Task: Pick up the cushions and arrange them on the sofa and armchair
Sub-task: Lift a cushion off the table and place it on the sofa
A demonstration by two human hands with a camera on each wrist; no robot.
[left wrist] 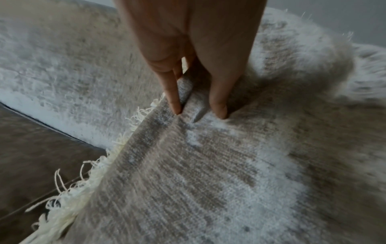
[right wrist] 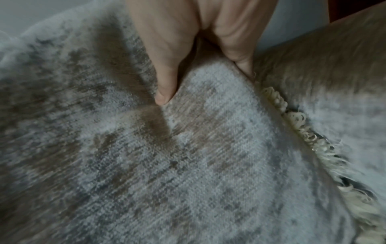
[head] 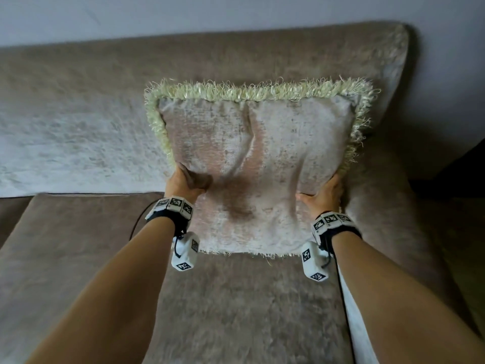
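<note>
A square beige-and-silver velvet cushion (head: 259,164) with a pale green fringe leans against the sofa backrest (head: 183,64), close to the sofa's right arm. My left hand (head: 183,181) pinches a fold of its fabric at the lower left edge; the left wrist view shows thumb and finger squeezing the cushion (left wrist: 208,165) beside the fringe. My right hand (head: 325,191) grips the lower right edge, thumb on the front face and fingers wrapped behind, as the right wrist view shows on the cushion (right wrist: 188,156). The cushion's bottom edge hangs just above the seat.
The brown sofa seat (head: 236,311) spreads out below the cushion. The rounded right arm of the sofa (head: 388,195) stands just right of my right hand. A pale wall (head: 236,11) rises behind the backrest. A dark area (head: 456,158) lies past the arm.
</note>
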